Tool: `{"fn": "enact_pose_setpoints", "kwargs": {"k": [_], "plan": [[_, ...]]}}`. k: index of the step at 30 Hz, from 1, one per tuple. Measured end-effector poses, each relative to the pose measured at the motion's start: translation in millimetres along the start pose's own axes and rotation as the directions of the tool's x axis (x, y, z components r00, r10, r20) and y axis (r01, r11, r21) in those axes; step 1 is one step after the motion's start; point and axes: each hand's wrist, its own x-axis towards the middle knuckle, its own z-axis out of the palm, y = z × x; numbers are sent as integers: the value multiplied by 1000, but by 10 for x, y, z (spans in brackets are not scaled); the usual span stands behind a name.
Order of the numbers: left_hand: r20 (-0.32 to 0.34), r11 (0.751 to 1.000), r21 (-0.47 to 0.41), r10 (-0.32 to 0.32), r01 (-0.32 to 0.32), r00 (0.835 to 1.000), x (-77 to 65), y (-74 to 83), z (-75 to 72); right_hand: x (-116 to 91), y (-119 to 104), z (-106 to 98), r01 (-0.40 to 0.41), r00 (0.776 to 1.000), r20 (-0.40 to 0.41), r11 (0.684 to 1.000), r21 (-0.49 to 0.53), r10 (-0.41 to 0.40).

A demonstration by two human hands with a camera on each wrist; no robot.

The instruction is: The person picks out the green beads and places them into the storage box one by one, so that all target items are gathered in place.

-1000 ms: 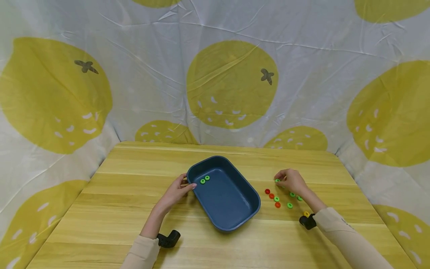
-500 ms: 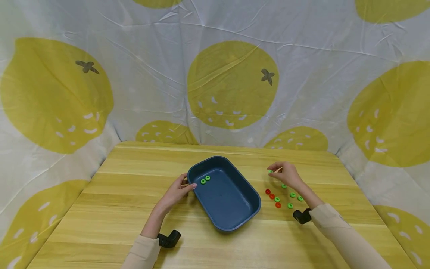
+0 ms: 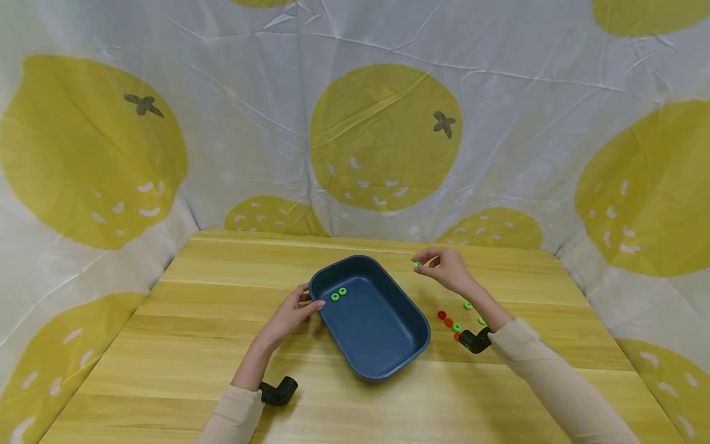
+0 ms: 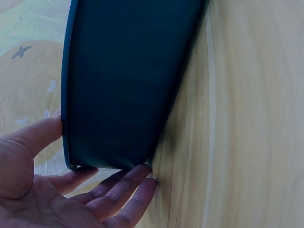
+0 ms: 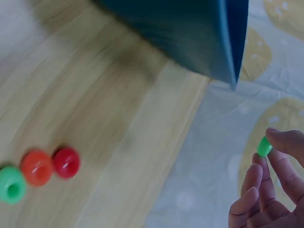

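Note:
A dark blue plastic basin [image 3: 371, 333] sits at an angle mid-table, with two green ring beads [image 3: 335, 297] inside near its far left corner. My left hand [image 3: 291, 314] holds that corner: the thumb lies over the rim, and the fingers are against the outer wall in the left wrist view. Between thumb and fingertips, my right hand [image 3: 448, 270] pinches another green bead [image 5: 264, 146], raised above the table beyond the basin's right side. The pinched bead is partly covered by the fingers.
Right of the basin lie a red bead [image 3: 441, 315], orange beads [image 3: 448, 322] and several green beads [image 3: 468, 306]. The black camera on my right wrist [image 3: 476, 340] hides part of that group. A lemon-print cloth [image 3: 383, 135] hangs behind the wooden table [image 3: 166, 357].
My right hand has lifted the green bead from beside the others and carried it left and away from me, towards the basin. The left hand and basin stay in place.

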Motion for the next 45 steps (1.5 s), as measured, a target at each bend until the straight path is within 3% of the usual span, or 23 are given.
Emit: {"fn": "enact_pose_setpoints", "kwargs": {"k": [13,19,24,31,45], "plan": [[4,1000,8,17,-17,1000,-3,18,-36,329,-527,356,136,989,41,988,76,-139],[3,1000,8,20,-20,1000,17,9,-37,450,-667,556,193,976,84,976,100,-202],[11,1000,-4,18,-17,1000,18,11,-35,523,-680,760,218,965,141,975,49,-222],[14,1000,0,12,-12,1000,16,2,-22,557,-658,1028,280,946,201,954,-111,-254],[10,1000,-9,8,-8,1000,-10,7,-6,513,-546,1277,218,955,247,952,-213,-164]]}}
